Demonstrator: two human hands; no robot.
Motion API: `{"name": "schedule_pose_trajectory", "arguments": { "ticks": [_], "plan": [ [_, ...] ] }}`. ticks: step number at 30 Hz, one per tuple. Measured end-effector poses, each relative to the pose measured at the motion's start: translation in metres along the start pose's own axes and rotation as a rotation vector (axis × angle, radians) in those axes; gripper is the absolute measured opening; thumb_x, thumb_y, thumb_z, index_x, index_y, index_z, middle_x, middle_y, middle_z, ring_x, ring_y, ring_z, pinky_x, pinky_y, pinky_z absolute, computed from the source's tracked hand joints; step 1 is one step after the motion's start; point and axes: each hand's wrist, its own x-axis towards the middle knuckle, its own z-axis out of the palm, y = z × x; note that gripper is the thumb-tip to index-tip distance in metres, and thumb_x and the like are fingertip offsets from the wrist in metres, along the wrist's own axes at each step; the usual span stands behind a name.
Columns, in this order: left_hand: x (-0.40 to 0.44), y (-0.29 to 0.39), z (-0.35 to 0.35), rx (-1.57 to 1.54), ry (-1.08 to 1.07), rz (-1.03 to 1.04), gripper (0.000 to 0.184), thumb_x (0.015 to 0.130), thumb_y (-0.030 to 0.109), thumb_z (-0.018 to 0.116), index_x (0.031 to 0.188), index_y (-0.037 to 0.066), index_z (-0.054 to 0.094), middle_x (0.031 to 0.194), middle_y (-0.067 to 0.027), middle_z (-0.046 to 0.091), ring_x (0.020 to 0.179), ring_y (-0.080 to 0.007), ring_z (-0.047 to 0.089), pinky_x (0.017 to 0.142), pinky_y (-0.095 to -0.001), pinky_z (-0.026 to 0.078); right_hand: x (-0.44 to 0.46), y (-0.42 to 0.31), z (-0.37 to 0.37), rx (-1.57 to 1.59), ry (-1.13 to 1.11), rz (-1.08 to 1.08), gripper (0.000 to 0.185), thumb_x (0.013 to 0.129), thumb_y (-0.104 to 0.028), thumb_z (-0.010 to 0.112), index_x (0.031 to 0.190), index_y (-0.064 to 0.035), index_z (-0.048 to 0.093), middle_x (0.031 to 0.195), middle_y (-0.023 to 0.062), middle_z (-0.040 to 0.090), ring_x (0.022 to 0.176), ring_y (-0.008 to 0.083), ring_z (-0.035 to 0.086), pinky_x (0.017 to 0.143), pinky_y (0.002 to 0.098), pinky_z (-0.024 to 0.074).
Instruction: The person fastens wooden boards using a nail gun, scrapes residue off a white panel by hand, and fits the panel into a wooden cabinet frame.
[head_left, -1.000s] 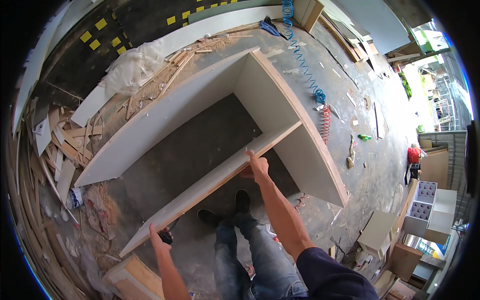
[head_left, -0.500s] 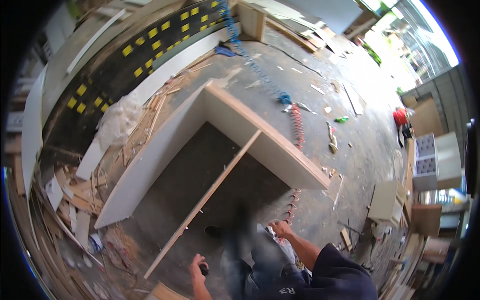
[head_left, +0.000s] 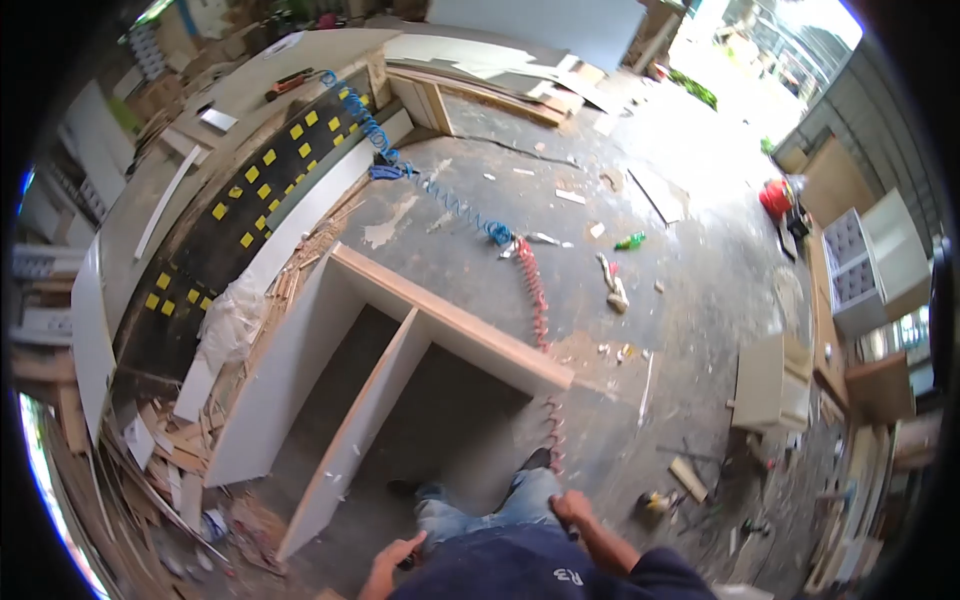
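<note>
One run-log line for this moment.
Left hand: grips black object, by waist | right hand: beside thigh | divider panel: one end against crosswise panel, hands clear | red coiled hose: on floor

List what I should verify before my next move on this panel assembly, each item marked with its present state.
1. Both hands off the assembly: ok. The left hand and right hand are both clear of it.
2. Left hand empty: not ok. It holds a dark object.
3. Middle board meeting the end panel: ok.
4. That joint fastened: cannot tell. No fastener can be made out there.
5. Red coiled hose clear of the assembly: not ok. It disappears at the end panel and reappears on the near side.
6. Floor beyond free of litter: not ok. A green bottle lies there.
</note>
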Motion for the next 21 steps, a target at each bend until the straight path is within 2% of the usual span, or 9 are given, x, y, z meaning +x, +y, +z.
{"name": "schedule_pose_trajectory", "arguments": {
  "ticks": [1, 3, 6, 8, 10, 12, 16, 18, 21],
  "plan": [
    [0.027, 0.006, 0.011, 0.051, -0.182, -0.279, 0.08, 0.083, 0.078, 0.049, 0.075, 0.002, 0.074, 0.069, -0.0093, 0.068, 0.072, -0.0211, 0.064, 0.069, -0.0358, 0.049, -0.015, 0.002, -0.028, -0.013, -0.028, 0.04, 0.064, 0.087, -0.053, 0.052, 0.104, 0.0069, 0.068, 0.109, 0.0311, 0.064, 0.107, 0.0434, 0.062, 0.093, 0.0471, 0.0489],
    [0.063, 0.019, 0.048, 0.23, -0.125, -0.217, 0.081, 0.076, 0.079, 0.059, 0.079, 0.0, 0.074, 0.079, -0.0105, 0.07, 0.076, -0.0209, 0.064, 0.072, -0.0365, 0.05, -0.017, 0.033, -0.053, 0.016, 0.045, 0.111, 0.066, 0.089, -0.054, 0.052, 0.113, 0.0065, 0.065, 0.116, 0.0317, 0.062, 0.111, 0.0445, 0.06, 0.095, 0.0493, 0.0476],
    [0.097, 0.077, 0.087, 0.295, -0.047, 0.029, 0.076, 0.076, 0.073, 0.066, 0.075, -0.002, 0.072, 0.075, -0.0096, 0.07, 0.073, -0.0177, 0.062, 0.07, -0.0352, 0.05, -0.011, 0.09, -0.067, 0.038, 0.032, 0.104, 0.064, 0.089, -0.054, 0.052, 0.102, 0.0066, 0.068, 0.105, 0.032, 0.065, 0.106, 0.0452, 0.062, 0.091, 0.0494, 0.0483],
    [0.119, 0.128, 0.104, 0.287, -0.097, 0.208, 0.063, 0.084, 0.06, 0.067, 0.072, -0.001, 0.071, 0.07, -0.0076, 0.068, 0.068, -0.0163, 0.063, 0.067, -0.0329, 0.05, 0.007, 0.139, -0.059, 0.089, -0.161, -0.016, 0.061, 0.092, -0.049, 0.05, 0.099, 0.0078, 0.069, 0.102, 0.0282, 0.069, 0.097, 0.0393, 0.068, 0.085, 0.0473, 0.0506],
    [0.114, 0.213, 0.125, 0.091, -0.288, 0.246, 0.048, 0.087, 0.045, 0.07, 0.069, 0.0, 0.07, 0.063, -0.0042, 0.065, 0.056, -0.0116, 0.057, 0.059, -0.0312, 0.049, 0.013, 0.173, -0.048, 0.29, -0.317, 0.04, 0.062, 0.09, -0.053, 0.052, 0.088, 0.0052, 0.072, 0.078, 0.0234, 0.069, 0.083, 0.0337, 0.069, 0.065, 0.0462, 0.0514],
    [0.141, 0.261, 0.158, 0.304, -0.32, 0.43, 0.049, 0.085, 0.048, 0.07, 0.076, 0.0, 0.072, 0.064, -0.0048, 0.064, 0.061, -0.0119, 0.054, 0.06, -0.0323, 0.044, 0.01, 0.184, -0.053, 0.33, -0.371, 0.02, 0.06, 0.091, -0.051, 0.051, 0.092, 0.0048, 0.072, 0.077, 0.0192, 0.068, 0.078, 0.0299, 0.068, 0.058, 0.0458, 0.0505],
    [0.138, 0.359, 0.222, 0.495, -0.251, 0.538, 0.056, 0.087, 0.051, 0.065, 0.072, -0.003, 0.065, 0.06, -0.0094, 0.061, 0.058, -0.0169, 0.054, 0.058, -0.0361, 0.044, 0.017, 0.201, -0.045, 0.546, -0.378, 0.007, 0.059, 0.091, -0.05, 0.05, 0.093, 0.0054, 0.071, 0.077, 0.0191, 0.069, 0.077, 0.0308, 0.068, 0.061, 0.0462, 0.05],
    [0.141, 0.399, 0.238, 0.512, -0.315, 0.493, 0.058, 0.087, 0.054, 0.063, 0.071, -0.002, 0.066, 0.061, -0.0095, 0.061, 0.058, -0.0174, 0.055, 0.058, -0.036, 0.044, 0.053, 0.234, -0.009, 0.212, -0.184, -0.382, 0.054, 0.091, -0.046, 0.052, 0.092, 0.0053, 0.071, 0.081, 0.0181, 0.07, 0.078, 0.0294, 0.068, 0.066, 0.0451, 0.0495],
    [0.156, 0.44, 0.26, 0.58, -0.374, 0.46, 0.064, 0.086, 0.061, 0.061, 0.072, -0.001, 0.067, 0.062, -0.0093, 0.062, 0.059, -0.0181, 0.056, 0.058, -0.0355, 0.044, 0.061, 0.239, -0.037, 0.343, -0.22, -0.153, 0.054, 0.091, -0.05, 0.053, 0.099, 0.0018, 0.067, 0.085, 0.0263, 0.067, 0.071, 0.0318, 0.067, 0.07, 0.0475, 0.0488]
  ]
}}
